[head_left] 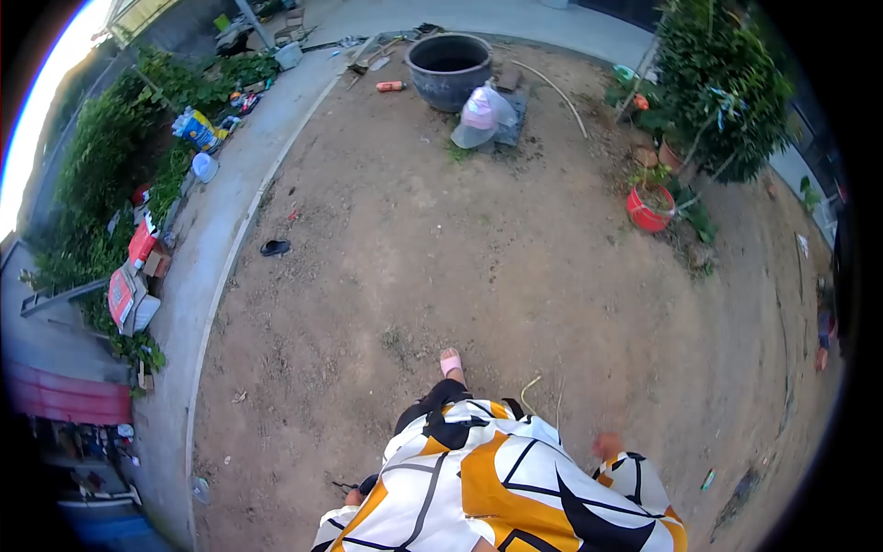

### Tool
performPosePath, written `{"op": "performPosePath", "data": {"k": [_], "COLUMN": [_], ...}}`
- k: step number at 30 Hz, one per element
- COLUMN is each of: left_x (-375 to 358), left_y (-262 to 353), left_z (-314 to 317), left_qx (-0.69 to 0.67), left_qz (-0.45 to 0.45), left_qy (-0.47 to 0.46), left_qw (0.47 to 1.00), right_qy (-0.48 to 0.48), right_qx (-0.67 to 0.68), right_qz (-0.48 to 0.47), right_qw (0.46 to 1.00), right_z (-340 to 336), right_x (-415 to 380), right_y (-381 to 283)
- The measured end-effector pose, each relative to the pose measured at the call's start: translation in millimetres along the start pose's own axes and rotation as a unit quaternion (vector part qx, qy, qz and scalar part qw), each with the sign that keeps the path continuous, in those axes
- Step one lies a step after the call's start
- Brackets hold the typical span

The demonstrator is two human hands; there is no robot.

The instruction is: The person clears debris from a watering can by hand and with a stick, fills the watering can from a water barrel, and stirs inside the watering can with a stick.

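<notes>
My left hand (354, 498) shows only in part at the left edge of my patterned shirt (441, 478), beside a thin dark thing I cannot make out; its fingers are hidden. Past the right side of the shirt, my right hand (607, 446) hangs over bare soil at the end of the sleeve. It is small and blurred, its fingers cannot be told apart, and no object shows in it. One foot in a pink shoe (450, 362) is forward on the ground.
A large dark pot (449, 72) stands ahead, with a plastic bag (483, 118) beside it. To the right are a red planter (650, 208) and a leafy tree (722, 92). A black shoe (274, 247) lies left, near a concrete path (216, 216) with boxes (129, 296) beyond.
</notes>
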State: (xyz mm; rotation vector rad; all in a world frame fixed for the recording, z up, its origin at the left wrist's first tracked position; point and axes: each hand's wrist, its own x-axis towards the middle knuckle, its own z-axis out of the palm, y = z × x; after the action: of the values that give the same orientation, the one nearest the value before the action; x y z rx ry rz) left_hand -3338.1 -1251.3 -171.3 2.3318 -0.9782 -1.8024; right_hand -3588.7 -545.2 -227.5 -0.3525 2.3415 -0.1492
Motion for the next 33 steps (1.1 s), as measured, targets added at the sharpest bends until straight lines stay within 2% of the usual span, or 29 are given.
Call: {"op": "performPosePath", "data": {"k": [1, 2, 3, 4, 5, 6, 7, 9, 10, 11, 12, 13, 15, 16, 17, 19, 20, 22, 26, 28, 30, 32, 33], "left_x": [-3, -5, -3, -4, -3, -4, -1, 17, 52, 33, -13, -21, -57, -68, -80, -129, -146, -170, -214, -224, -234, -234, -228], "left_y": [15, 32, 47, 62, 77, 93, 115, 154, 152, 178, 228, 255, 309, 338, 368, 425, 454, 502, 587, 623, 655, 678, 686], "left_z": [14, 29, 44, 57, 71, 85, 104, 143, 152, 183, 230, 256, 301, 322, 346, 391, 408, 442, 512, 553, 598, 643, 662], "left_qx": [-0.01, -0.016, -0.023, -0.029, -0.031, -0.035, -0.017, 0.019, 0.094, -0.044, -0.183, -0.209, -0.21, -0.22, -0.233, -0.245, -0.243, -0.199, -0.213, -0.224, -0.152, -0.099, -0.072], "left_qz": [-0.01, -0.017, -0.021, -0.026, -0.029, -0.033, 0.003, 0.075, 0.258, 0.165, 0.067, 0.111, 0.198, 0.217, 0.236, 0.259, 0.276, 0.324, 0.377, 0.393, 0.395, 0.429, 0.447], "left_qy": [0.015, 0.025, 0.035, 0.045, 0.053, 0.056, 0.026, -0.036, -0.073, -0.017, 0.04, 0.018, -0.004, -0.003, -0.005, -0.022, -0.037, -0.042, -0.005, -0.004, 0.021, 0.012, 0.008], "left_qw": [1.0, 0.999, 0.999, 0.998, 0.998, 0.997, 1.0, 0.996, 0.959, 0.985, 0.98, 0.971, 0.957, 0.951, 0.943, 0.934, 0.929, 0.924, 0.901, 0.892, 0.906, 0.898, 0.891], "right_qy": [-0.106, -0.101, -0.125, -0.13, -0.115, -0.093, -0.063, 0.004, -0.005, -0.014, -0.012, -0.013, 0.012, 0.053, 0.039, 0.05, 0.043, 0.006, -0.027, -0.058, -0.099, -0.088, -0.087], "right_qx": [-0.063, -0.083, -0.009, -0.02, 0.159, 0.333, 0.493, 0.536, 0.524, 0.512, 0.488, 0.463, 0.291, 0.201, 0.286, 0.456, 0.462, 0.394, 0.446, 0.447, 0.432, 0.399, 0.377], "right_qz": [-0.142, -0.069, -0.02, -0.029, 0.074, 0.178, 0.275, 0.306, 0.278, 0.249, 0.232, 0.216, 0.01, -0.084, -0.01, 0.141, 0.128, 0.054, -0.13, -0.192, -0.233, -0.306, -0.301], "right_qw": [0.982, 0.989, 0.992, 0.991, 0.978, 0.921, 0.823, 0.787, 0.805, 0.822, 0.841, 0.859, 0.957, 0.974, 0.957, 0.877, 0.877, 0.918, 0.885, 0.872, 0.866, 0.86, 0.871], "right_z": [-77, 26, -87, -126, -150, -171, -194, -251, -270, -290, -318, -339, -314, -301, -348, -449, -485, -550, -635, -666, -704, -713, -723], "right_x": [-8, 44, 31, 64, 86, 107, 131, 189, 224, 262, 296, 326, 445, 503, 515, 536, 548, 578, 625, 632, 616, 634, 637], "right_y": [-54, 21, -76, -105, -124, -137, -151, -177, -175, -170, -173, -173, -107, -75, -109, -185, -221, -278, -398, -455, -505, -531, -541]}}
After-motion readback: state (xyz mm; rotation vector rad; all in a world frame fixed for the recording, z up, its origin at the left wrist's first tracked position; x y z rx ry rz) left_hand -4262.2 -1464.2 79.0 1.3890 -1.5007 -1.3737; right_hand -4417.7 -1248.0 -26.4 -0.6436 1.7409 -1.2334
